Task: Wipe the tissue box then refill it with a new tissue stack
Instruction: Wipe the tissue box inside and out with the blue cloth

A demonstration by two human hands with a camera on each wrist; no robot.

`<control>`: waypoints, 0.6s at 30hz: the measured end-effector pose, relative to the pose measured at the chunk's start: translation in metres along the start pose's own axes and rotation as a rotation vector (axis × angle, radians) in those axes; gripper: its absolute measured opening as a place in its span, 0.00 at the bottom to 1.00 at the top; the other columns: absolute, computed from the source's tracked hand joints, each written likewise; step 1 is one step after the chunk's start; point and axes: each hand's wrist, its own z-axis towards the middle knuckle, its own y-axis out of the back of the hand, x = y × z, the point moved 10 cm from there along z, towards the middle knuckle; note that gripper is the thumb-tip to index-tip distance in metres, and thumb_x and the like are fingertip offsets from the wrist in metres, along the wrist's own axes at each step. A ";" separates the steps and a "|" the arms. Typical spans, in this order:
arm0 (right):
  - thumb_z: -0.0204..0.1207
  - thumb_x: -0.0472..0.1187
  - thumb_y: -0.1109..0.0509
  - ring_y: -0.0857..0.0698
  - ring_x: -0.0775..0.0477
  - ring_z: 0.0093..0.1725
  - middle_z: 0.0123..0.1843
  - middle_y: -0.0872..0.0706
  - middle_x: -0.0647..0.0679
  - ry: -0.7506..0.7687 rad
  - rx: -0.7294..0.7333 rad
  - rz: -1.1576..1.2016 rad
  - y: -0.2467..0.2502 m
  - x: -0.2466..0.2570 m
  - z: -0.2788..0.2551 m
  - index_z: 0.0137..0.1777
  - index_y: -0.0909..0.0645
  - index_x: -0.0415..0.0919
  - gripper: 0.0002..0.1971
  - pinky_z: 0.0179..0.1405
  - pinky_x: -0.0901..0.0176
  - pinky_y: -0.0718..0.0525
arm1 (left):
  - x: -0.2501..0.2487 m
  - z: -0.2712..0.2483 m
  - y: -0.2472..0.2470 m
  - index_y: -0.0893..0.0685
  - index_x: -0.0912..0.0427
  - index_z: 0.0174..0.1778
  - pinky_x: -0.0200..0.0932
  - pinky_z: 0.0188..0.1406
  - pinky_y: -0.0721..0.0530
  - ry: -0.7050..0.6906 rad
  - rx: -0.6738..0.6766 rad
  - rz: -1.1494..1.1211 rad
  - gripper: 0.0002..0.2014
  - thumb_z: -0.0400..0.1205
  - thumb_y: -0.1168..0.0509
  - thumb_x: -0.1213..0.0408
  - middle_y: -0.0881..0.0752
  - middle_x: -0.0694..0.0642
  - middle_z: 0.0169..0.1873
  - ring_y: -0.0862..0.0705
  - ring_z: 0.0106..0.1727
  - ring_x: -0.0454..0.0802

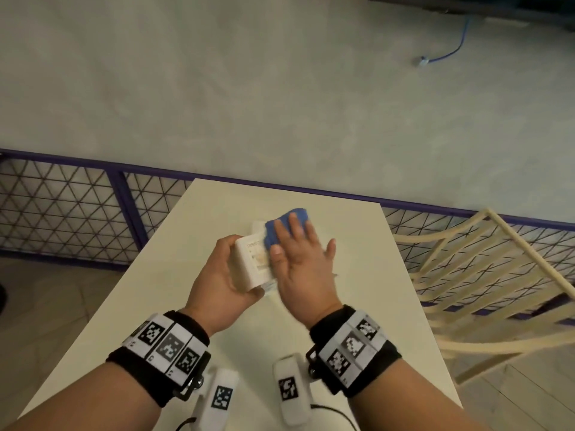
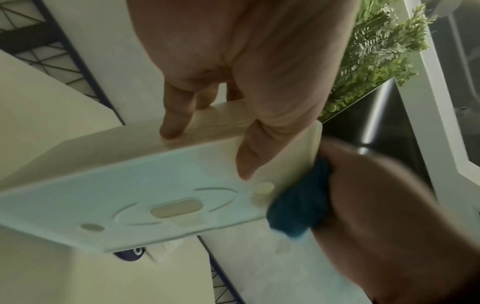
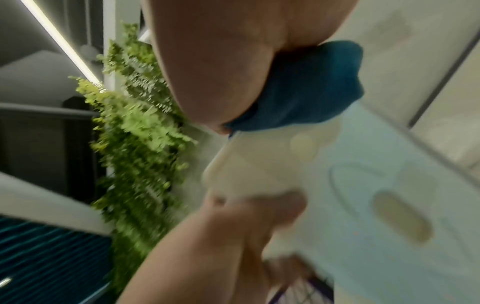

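Observation:
My left hand (image 1: 224,269) grips the white tissue box (image 1: 252,259) and holds it tilted above the white table (image 1: 174,275). Thumb and fingers curl round its near end, and its flat face with an oval slot (image 2: 176,208) is turned toward the wrist cameras. My right hand (image 1: 298,253) lies flat with straight, spread fingers. It presses a blue cloth (image 1: 287,227) against the box's far right part. From the left wrist, the cloth (image 2: 298,201) sits at the box's corner under the right hand (image 2: 376,216). A bluish packet edge (image 1: 269,286) shows beneath the box; what it is stays unclear.
A cream slatted chair (image 1: 473,275) stands right of the table. A purple mesh railing (image 1: 118,188) runs behind the table's far edge. A blue cable (image 1: 448,54) lies on the floor beyond. Green foliage (image 3: 135,127) shows in the wrist views.

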 end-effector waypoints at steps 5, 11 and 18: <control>0.82 0.57 0.57 0.53 0.56 0.84 0.84 0.43 0.63 0.241 -0.045 -0.082 -0.007 0.053 -0.022 0.79 0.38 0.62 0.25 0.76 0.41 0.77 | -0.020 0.003 0.008 0.15 0.42 0.49 0.28 0.41 0.15 -0.147 0.030 -0.195 0.10 0.79 0.34 0.64 0.11 0.34 0.42 0.14 0.44 0.30; 0.82 0.55 0.53 0.38 0.71 0.75 0.80 0.34 0.63 -0.059 -0.141 0.335 0.026 -0.020 0.002 0.76 0.30 0.57 0.24 0.82 0.41 0.67 | 0.009 0.001 0.017 0.29 0.35 0.58 0.45 0.43 0.12 -0.015 0.042 -0.384 0.41 0.60 0.19 0.75 0.20 0.33 0.56 0.22 0.66 0.39; 0.66 0.50 0.25 0.29 0.59 0.75 0.78 0.29 0.56 0.168 0.201 0.670 0.030 0.002 0.002 0.80 0.40 0.55 0.42 0.77 0.57 0.30 | 0.013 -0.006 0.024 0.31 0.40 0.64 0.42 0.46 0.13 -0.004 0.157 -0.518 0.43 0.54 0.19 0.62 0.17 0.45 0.58 0.17 0.60 0.42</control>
